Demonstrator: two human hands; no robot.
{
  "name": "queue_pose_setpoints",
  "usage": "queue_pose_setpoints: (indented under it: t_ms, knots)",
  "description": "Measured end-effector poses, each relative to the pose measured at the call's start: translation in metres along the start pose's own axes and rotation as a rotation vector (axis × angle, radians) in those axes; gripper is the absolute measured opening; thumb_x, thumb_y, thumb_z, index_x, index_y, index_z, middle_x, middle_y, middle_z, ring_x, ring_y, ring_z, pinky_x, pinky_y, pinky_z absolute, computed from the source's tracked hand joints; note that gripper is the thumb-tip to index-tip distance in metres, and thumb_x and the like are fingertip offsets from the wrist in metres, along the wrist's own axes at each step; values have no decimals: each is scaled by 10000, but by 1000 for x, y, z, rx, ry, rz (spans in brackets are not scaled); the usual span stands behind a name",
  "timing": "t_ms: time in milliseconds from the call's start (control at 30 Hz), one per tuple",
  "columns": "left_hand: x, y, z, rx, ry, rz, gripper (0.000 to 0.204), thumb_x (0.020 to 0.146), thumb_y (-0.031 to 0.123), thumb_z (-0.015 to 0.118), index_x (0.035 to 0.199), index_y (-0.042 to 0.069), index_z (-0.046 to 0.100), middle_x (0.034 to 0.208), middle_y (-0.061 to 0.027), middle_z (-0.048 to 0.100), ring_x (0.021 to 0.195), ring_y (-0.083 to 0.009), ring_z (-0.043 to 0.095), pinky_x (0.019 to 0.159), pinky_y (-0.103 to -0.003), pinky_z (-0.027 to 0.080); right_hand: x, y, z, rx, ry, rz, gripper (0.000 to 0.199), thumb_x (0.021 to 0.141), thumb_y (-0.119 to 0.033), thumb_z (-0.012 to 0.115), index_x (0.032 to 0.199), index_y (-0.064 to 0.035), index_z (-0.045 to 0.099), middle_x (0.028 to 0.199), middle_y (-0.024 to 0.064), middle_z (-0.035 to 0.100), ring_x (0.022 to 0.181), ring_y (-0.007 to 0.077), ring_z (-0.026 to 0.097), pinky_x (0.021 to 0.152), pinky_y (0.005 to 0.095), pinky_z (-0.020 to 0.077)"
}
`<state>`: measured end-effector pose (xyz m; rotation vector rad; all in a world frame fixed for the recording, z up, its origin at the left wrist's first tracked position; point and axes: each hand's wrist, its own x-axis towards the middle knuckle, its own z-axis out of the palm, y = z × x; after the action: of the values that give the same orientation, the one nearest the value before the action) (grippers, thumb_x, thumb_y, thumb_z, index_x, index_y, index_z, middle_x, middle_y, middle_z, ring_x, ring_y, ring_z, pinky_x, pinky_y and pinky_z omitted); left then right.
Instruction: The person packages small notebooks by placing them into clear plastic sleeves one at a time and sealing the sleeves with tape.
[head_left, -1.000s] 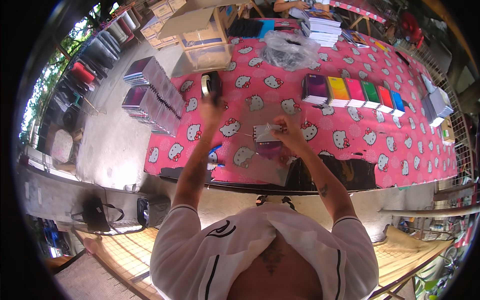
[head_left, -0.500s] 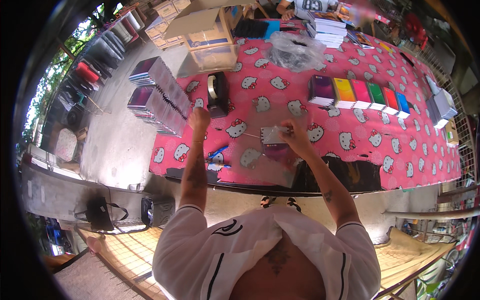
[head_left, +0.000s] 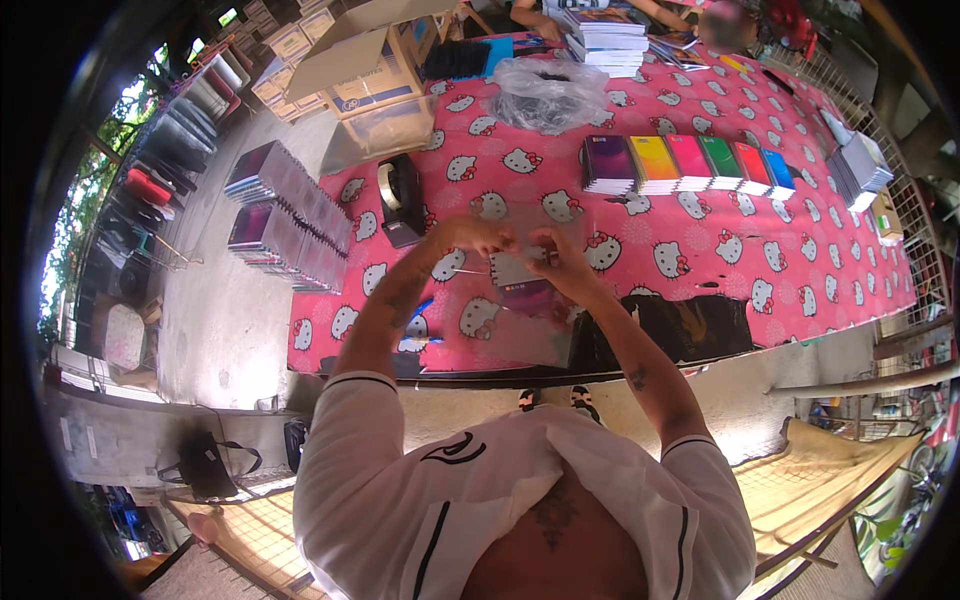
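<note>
1. A long counter [head_left: 850,290] spans the middle of the frame under a pink cover with a cat-face print, torn at the near edge to show a dark surface [head_left: 690,330].
2. Grey concrete floor [head_left: 205,325] fills the left, with a bright patch of light [head_left: 225,380] at its lower part.
3. Daylight glares through greenery [head_left: 65,235] along the left rim.
4. Wire mesh [head_left: 905,145] lines the right side.
5. A low grey ledge [head_left: 120,430] runs across the lower left.
6. Sunlit yellowish sheeting [head_left: 830,490] stretches at lower right.
</note>
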<state>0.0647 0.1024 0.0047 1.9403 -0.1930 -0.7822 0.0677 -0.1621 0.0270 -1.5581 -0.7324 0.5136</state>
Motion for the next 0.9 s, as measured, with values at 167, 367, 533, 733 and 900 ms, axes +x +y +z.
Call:
queue_pose_setpoints:
  t_ms: [167,367,533,733,900]
  knots:
    - [-27,-8,72,-851,375,373,458,958,319,629,1310,48,517,1256,-97,589,1135,-212,575,894,-354,512,-26,37,-23,339,228,185,579,945,-310,650,1435,-111,413,1327,111,509,1188,200,515,990,354,443]
    - [-68,16,168,-46,1145,338,699,745,191,857,1335,10,530,1200,-185,650,1144,-290,619,921,-403,510,-36,63,25,717,32,-28,673,1045,-430,445,1558,-70,200,1489,106,387,1369,234,365,1129,352,290]
    - [-227,80,83,-65,1721,420,557,794,304,824,1168,-20,569,1052,-138,663,972,-203,630,784,-335,515,-29,21,8,470,28,128,675,1023,-439,485,1546,-88,243,1542,134,324,1419,274,323,1151,383,277]
    - [-403,-2,-55,-85,2145,-534,936,815,748,570,1301,-51,540,1034,-305,673,969,-401,663,904,-433,492,-46,76,21,-506,-57,36,790,866,-521,658,1489,-127,374,1557,186,281,1448,384,267,1161,546,230]
    - [-297,16,-58,148,2600,-229,726,951,533,531,1343,-76,490,1320,-345,475,1232,-453,463,1028,-497,363,-51,80,7,-1019,-47,-15,898,746,-613,717,1470,-173,421,1556,195,280,1461,429,213,1133,681,126]
